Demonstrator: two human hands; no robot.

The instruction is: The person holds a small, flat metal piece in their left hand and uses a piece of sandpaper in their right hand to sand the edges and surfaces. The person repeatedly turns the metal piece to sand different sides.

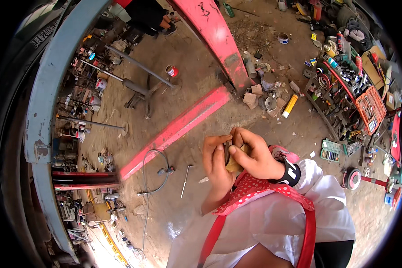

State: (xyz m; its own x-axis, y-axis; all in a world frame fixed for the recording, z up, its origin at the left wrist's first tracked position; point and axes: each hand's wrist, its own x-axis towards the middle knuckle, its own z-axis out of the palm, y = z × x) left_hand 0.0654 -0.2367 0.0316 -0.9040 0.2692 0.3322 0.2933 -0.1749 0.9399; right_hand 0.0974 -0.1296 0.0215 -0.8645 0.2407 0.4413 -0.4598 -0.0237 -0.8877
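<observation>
In front of my chest my two hands meet. My left hand (216, 163) is closed, thumb and fingers pinching a small dark flat piece (227, 152) held on edge. My right hand (257, 157), a black band at its wrist, is closed on a tan-yellow piece (234, 166) pressed close beside the dark one. Fingers cover much of both pieces, and I cannot tell their exact kind. Just below the hands lies the red dotted apron (272, 193) that I wear over a white top.
A red lift beam (178, 129) crosses the floor to a red post (219, 40). A grey-blue post (42, 102) stands left. An L-shaped wrench (186, 182) and a hose (144, 181) lie on the floor. Right are an orange socket set (371, 109), a yellow can (290, 106) and piled tools.
</observation>
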